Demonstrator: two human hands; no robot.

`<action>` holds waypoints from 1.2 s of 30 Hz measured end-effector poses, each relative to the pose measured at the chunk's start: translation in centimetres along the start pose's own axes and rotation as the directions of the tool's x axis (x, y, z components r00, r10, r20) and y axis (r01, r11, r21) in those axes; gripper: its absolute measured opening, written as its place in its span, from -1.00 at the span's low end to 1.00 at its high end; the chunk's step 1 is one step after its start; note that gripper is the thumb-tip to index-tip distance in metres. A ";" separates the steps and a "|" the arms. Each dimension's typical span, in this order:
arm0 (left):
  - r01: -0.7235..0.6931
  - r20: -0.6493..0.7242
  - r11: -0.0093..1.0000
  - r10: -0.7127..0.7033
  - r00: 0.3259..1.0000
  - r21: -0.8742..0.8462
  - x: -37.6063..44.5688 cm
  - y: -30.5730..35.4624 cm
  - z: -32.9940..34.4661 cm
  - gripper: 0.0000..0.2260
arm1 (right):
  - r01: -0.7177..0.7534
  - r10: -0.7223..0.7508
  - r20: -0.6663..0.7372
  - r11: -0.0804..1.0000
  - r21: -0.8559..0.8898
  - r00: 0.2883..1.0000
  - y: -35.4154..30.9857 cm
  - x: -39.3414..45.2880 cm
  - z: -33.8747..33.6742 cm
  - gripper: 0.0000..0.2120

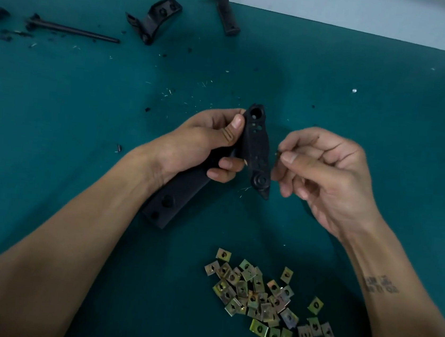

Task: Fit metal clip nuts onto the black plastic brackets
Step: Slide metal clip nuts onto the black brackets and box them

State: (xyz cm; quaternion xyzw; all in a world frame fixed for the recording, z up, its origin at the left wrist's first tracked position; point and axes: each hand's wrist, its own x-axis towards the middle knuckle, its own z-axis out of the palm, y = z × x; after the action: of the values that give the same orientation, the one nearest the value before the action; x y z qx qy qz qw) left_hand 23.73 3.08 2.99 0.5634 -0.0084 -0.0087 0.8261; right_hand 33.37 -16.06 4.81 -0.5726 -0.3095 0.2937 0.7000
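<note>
held bracket [255, 147] behind clip nuts [264, 300], spare brackets [154, 17] far behind

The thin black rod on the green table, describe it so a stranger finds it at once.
Look to the far left of the green table, amid black crumbs. The thin black rod lies flat there, left of the angled black bracket. It alone is long, straight and slender; the brackets are broad and bent.

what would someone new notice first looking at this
Probably the black bracket gripped in the left hand at centre, with the right hand pinching something small beside it. Next, the pile of clip nuts on the green table, near the right forearm.
</note>
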 end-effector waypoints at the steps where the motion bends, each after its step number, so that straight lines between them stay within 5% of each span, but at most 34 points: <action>1: -0.005 0.008 1.000 0.004 1.000 0.008 0.0 0.0 -0.1 -0.75 | -0.005 0.006 0.010 1.000 -0.017 1.000 0.0 0.0 0.1 -0.89; 7: -0.029 0.085 0.998 0.033 0.996 -0.051 0.0 -0.3 -0.8 -0.70 | -0.022 0.022 0.097 1.000 -0.004 0.995 -0.6 -0.3 0.1 -0.87; 18: -0.091 0.124 0.996 0.092 0.988 -0.010 0.3 -0.3 -0.5 -0.62 | -0.031 0.031 0.030 0.999 -0.010 0.999 -0.9 -0.3 0.4 -0.88; 30: -0.011 0.240 0.999 0.001 0.971 0.041 -0.1 -0.5 0.8 -0.80 | -0.226 0.189 0.341 0.971 0.073 0.921 -1.6 -0.5 -1.0 -0.66; 36: 0.026 0.318 0.998 -0.041 0.947 0.053 -0.3 -0.5 0.9 -0.52 | -0.316 0.193 0.470 0.928 0.197 0.861 -0.9 -0.5 -0.5 -0.61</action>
State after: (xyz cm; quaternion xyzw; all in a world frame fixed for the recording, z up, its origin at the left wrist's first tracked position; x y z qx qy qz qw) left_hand 23.37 2.06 2.90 0.5746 -0.1326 -0.1135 0.7996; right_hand 33.49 -16.92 5.55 -0.4270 -0.3386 0.5458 0.6365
